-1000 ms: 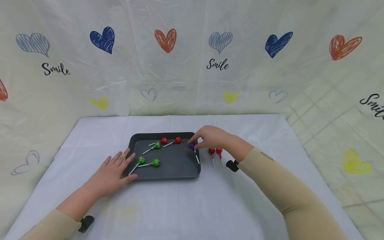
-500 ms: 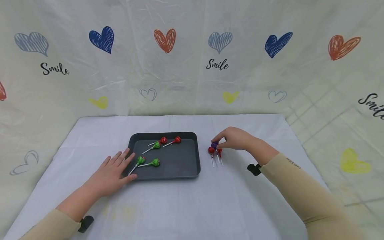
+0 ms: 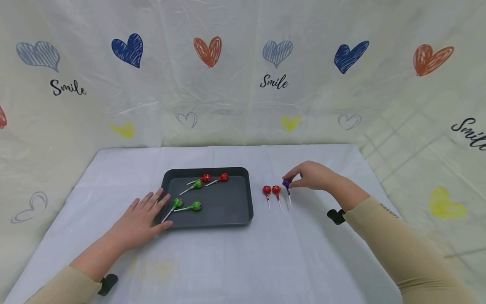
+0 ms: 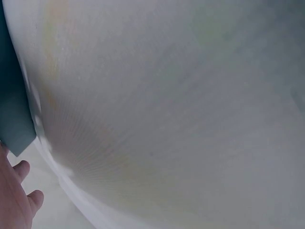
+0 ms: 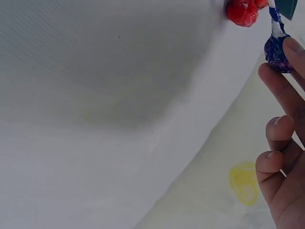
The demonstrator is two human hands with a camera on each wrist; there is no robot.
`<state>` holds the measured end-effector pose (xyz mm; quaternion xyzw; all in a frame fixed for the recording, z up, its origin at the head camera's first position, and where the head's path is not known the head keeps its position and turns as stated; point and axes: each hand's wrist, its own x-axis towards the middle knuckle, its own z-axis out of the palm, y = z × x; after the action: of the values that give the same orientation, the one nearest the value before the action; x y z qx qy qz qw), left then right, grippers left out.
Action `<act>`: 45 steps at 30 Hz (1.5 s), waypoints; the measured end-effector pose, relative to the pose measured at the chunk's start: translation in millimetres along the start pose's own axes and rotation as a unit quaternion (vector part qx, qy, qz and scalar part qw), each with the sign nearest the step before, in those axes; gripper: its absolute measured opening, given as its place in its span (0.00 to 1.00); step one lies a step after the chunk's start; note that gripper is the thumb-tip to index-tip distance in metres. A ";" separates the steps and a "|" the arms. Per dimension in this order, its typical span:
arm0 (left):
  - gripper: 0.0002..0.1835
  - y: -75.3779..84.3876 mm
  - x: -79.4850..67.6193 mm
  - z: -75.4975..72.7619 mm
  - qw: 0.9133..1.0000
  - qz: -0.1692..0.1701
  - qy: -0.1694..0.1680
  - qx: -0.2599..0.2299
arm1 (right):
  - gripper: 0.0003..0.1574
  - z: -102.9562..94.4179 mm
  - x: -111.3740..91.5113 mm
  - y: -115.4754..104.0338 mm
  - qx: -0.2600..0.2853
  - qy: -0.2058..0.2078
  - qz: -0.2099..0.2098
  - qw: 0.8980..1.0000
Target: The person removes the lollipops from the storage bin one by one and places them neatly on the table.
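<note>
My right hand (image 3: 317, 176) pinches the head of a purple lollipop (image 3: 287, 183) between thumb and fingers, its white stick pointing toward me. In the right wrist view the purple lollipop (image 5: 277, 53) sits at the fingertips. Just left of it, two red lollipops (image 3: 267, 190) lie side by side on the cloth. My left hand (image 3: 138, 226) rests with spread, straight fingers at the left edge of a dark grey tray (image 3: 224, 217). Inside the tray lie several lollipops: two red lollipops (image 3: 223, 177) at the back and three green lollipops (image 3: 196, 205) toward the left.
A white cloth (image 3: 228, 261) covers the table. Behind it hangs a pale sheet (image 3: 235, 97) printed with hearts and "Smile". The left wrist view shows mostly cloth, with part of the tray (image 4: 16, 119) at its left edge.
My right hand has carried the purple lollipop from the tray's right side, over the two red lollipops, to a spot right of them. The left hand has stayed put.
</note>
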<state>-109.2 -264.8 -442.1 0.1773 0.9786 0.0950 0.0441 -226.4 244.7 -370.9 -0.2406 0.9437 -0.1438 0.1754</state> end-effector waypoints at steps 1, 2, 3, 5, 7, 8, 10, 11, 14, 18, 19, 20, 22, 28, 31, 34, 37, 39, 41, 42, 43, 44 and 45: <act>0.47 0.0 -0.2 0.3 1.000 0.000 0.003 -0.002 | 0.20 1.4 0.8 0.8 0.000 -0.003 0.003 1.000; 0.47 -0.6 0.1 1.3 1.000 0.001 0.005 -0.004 | 0.20 2.8 1.7 1.5 -0.001 -0.008 0.007 1.000; 0.47 -0.9 0.1 1.8 1.000 0.002 0.006 -0.005 | 0.20 4.4 2.6 2.2 -0.002 -0.012 0.011 1.000; 0.48 -1.5 0.5 2.0 1.000 0.002 0.004 -0.007 | 0.20 7.9 4.6 3.6 -0.007 -0.021 0.015 1.000; 0.48 -1.7 0.6 2.1 1.000 0.003 0.001 -0.007 | 0.19 11.1 6.7 4.8 -0.012 -0.029 0.020 0.999; 0.48 -1.8 0.6 2.1 1.000 0.001 -0.001 -0.004 | 0.19 12.4 7.5 5.0 -0.015 -0.032 0.021 0.999; 0.48 -1.7 0.5 1.4 1.000 0.000 -0.004 -0.002 | 0.19 15.0 9.6 5.8 -0.016 -0.038 0.021 0.999; 0.48 -1.7 0.5 1.5 1.000 0.000 -0.003 -0.003 | 0.19 16.2 10.5 6.2 -0.016 -0.040 0.024 0.999; 0.48 -1.8 0.5 1.6 1.000 0.002 0.000 -0.004 | 0.18 19.9 13.5 7.6 -0.015 -0.044 0.026 0.999; 0.48 -3.0 1.0 3.0 1.000 0.005 0.000 -0.002 | 0.17 23.1 15.3 8.6 -0.021 -0.042 0.020 0.999; 0.48 -3.1 1.0 3.1 1.000 0.005 0.002 -0.002 | 0.17 23.7 15.6 8.6 -0.024 -0.041 0.017 0.999; 0.48 -2.5 0.7 2.5 1.000 0.005 0.000 0.001 | 0.17 24.2 15.7 8.5 -0.027 -0.039 0.015 0.999; 0.48 -1.6 0.4 1.5 1.000 0.004 -0.001 0.000 | 0.17 25.1 16.1 8.1 -0.030 -0.037 0.014 0.999; 0.48 1.5 -0.6 -3.6 1.000 0.000 -0.015 0.001 | 0.18 27.2 17.1 8.9 -0.032 -0.029 0.010 0.999; 0.48 1.1 -0.5 -4.7 1.000 -0.001 -0.019 0.006 | 0.19 28.0 17.0 9.2 -0.033 -0.030 0.011 0.999; 0.48 1.3 -0.4 -4.8 1.000 -0.001 -0.019 0.007 | 0.21 26.7 15.8 8.8 -0.033 -0.032 0.018 0.999; 0.48 2.1 -0.8 -5.3 1.000 -0.002 -0.020 0.007 | 0.24 22.5 14.0 8.5 -0.037 -0.026 0.022 0.999; 0.48 2.3 -0.6 -5.2 1.000 -0.002 -0.020 0.006 | 0.24 18.8 13.1 8.8 -0.044 -0.017 0.020 0.999; 0.48 2.7 -0.9 -5.7 1.000 -0.002 -0.020 0.006 | 0.23 14.7 12.4 7.9 -0.044 -0.008 0.017 0.999; 0.48 2.7 -0.7 -5.7 1.000 -0.002 -0.020 0.006 | 0.23 12.8 12.3 7.6 -0.043 -0.005 0.016 0.999; 0.48 2.5 -0.8 -5.6 1.000 -0.002 -0.020 0.006 | 0.23 11.2 12.4 7.2 -0.042 -0.003 0.016 0.999; 0.48 2.5 -0.7 -5.6 1.000 -0.002 -0.020 0.005 | 0.23 9.8 12.7 6.6 -0.039 -0.001 0.017 0.999; 0.48 2.5 -0.7 -5.7 1.000 -0.002 -0.020 0.005 | 0.23 8.3 12.8 5.5 -0.036 0.000 0.017 0.999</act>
<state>-108.4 -263.6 -436.0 0.1777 0.9782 0.0865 0.0631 -235.8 241.3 -383.6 -0.2306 0.9522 -0.1068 0.1696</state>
